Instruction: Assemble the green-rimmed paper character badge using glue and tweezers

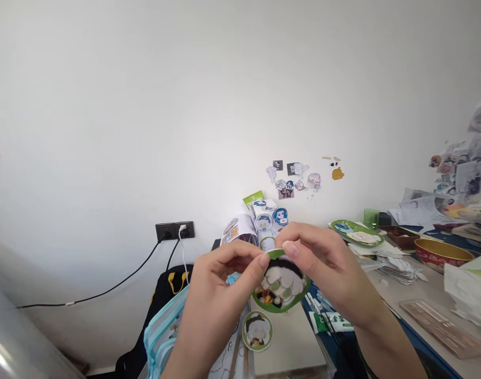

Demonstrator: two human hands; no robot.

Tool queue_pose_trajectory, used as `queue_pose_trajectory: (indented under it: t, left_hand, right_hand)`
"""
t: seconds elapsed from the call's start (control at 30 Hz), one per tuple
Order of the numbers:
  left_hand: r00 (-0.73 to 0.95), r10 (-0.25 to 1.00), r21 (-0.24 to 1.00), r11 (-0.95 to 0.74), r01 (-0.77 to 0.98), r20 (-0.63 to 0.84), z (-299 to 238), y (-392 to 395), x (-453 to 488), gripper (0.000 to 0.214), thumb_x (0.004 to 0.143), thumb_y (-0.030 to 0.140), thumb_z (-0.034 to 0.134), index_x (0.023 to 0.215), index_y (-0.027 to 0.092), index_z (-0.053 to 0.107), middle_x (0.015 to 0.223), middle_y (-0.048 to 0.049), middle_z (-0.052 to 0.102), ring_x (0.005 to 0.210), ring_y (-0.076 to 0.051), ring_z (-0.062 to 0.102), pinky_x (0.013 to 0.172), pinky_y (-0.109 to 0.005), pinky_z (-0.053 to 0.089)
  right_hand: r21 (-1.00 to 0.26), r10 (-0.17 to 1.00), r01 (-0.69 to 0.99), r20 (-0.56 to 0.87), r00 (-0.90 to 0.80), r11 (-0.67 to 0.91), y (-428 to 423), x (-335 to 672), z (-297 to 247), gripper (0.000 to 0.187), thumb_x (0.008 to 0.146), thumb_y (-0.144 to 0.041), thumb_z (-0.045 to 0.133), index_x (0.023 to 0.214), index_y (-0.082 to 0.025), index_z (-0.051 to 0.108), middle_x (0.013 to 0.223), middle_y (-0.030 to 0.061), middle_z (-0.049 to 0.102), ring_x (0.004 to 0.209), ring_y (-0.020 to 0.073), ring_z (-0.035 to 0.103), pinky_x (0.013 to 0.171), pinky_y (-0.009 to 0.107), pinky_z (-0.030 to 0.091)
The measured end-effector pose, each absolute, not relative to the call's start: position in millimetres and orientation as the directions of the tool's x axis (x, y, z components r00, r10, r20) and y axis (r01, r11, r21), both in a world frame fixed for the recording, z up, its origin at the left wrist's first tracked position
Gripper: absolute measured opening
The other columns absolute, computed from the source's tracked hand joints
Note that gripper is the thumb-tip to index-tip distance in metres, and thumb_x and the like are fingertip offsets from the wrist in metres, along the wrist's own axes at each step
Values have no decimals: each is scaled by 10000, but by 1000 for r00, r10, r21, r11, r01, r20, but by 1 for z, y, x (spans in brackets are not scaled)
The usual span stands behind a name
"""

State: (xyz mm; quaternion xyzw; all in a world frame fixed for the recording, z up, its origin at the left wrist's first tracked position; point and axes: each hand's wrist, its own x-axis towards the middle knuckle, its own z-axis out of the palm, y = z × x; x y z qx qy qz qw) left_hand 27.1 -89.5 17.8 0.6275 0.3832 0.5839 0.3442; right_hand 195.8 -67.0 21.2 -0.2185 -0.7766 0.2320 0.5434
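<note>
We see the left hand (219, 295) and the right hand (325, 266) raised side by side over the near middle of the scene. In each the grip is together, clamped on the upper edge of a green-rimmed cutout (282, 287) with a pale-haired character. We see the thumbs on the side towards us; the other fingers are partly hidden behind the edge, so we cannot tell exactly how they press. The left thumb covers the cutout's upper left, the right thumb its upper right.

Below and to the left, a smaller round cutout (258, 330) lies at the left edge of a pale flat block (293, 350), whose far part is hidden by the hands and the held piece. Left of it, drawn sheets and slim sticks vanish behind the left forearm, which also hides part of a light blue pouch (165, 321). A green-and-white packet (331, 322) is partly covered by the right arm; we cannot read its print.

On the table (416, 288) to the right, we make out a red bowl (441, 253) with a gold inside, a green tray (357, 233) and a clear case (443, 326) with contents too blurred to name. Crumpled white plastic (467, 297) is cut off at the right.
</note>
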Motion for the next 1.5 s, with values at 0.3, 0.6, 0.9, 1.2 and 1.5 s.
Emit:
queue_pose_trajectory:
  t: [0.3, 0.6, 0.9, 1.2, 1.5]
  left_hand:
    - [43, 884, 878, -468, 98, 466, 16, -90, 25, 198, 807, 356, 719, 692, 196, 708, 666, -6, 662, 630, -129, 546, 590, -217, 451]
    - [28, 900, 901, -433, -38, 434, 20, -82, 25, 173, 776, 339, 725, 706, 181, 735, 669, -18, 675, 663, -143, 589, 603, -205, 470]
    - [-91, 887, 890, -455, -5, 453, 23, -92, 33, 128, 708, 259, 765, 634, 167, 715, 608, -11, 657, 594, -123, 575, 546, -199, 448]
    - [17, 856, 855, -517, 31, 517, 16, -85, 24, 113, 805, 297, 721, 736, 209, 738, 715, 5, 712, 682, -122, 623, 624, -178, 501]
    - [38, 704, 681, -697, 225, 709, 17, -90, 22, 132, 844, 198, 680, 735, 245, 736, 691, 45, 706, 634, -94, 604, 593, -169, 480]
  right_hand:
    - [-589, 603, 150, 731, -319, 794, -68, 191, 19, 175, 911, -231, 568, 740, -204, 591, 660, -39, 511, 637, 113, 448, 604, 264, 332]
    - [-657, 646, 4, 741, -184, 754, -61, 185, 14, 203, 951, -240, 529, 753, -208, 565, 669, -41, 473, 626, 107, 416, 526, 248, 295]
    - [-622, 614, 27, 763, -202, 782, -61, 184, 15, 172, 918, -228, 568, 749, -205, 590, 698, -38, 532, 670, 110, 452, 606, 253, 339]
    - [-622, 611, -1, 771, -180, 783, -62, 187, 14, 147, 919, -233, 595, 778, -216, 629, 718, -40, 551, 689, 106, 485, 630, 244, 368]
    - [-622, 610, 21, 760, -225, 783, -65, 189, 17, 128, 898, -212, 608, 771, -220, 621, 736, -45, 577, 712, 102, 511, 651, 230, 390]
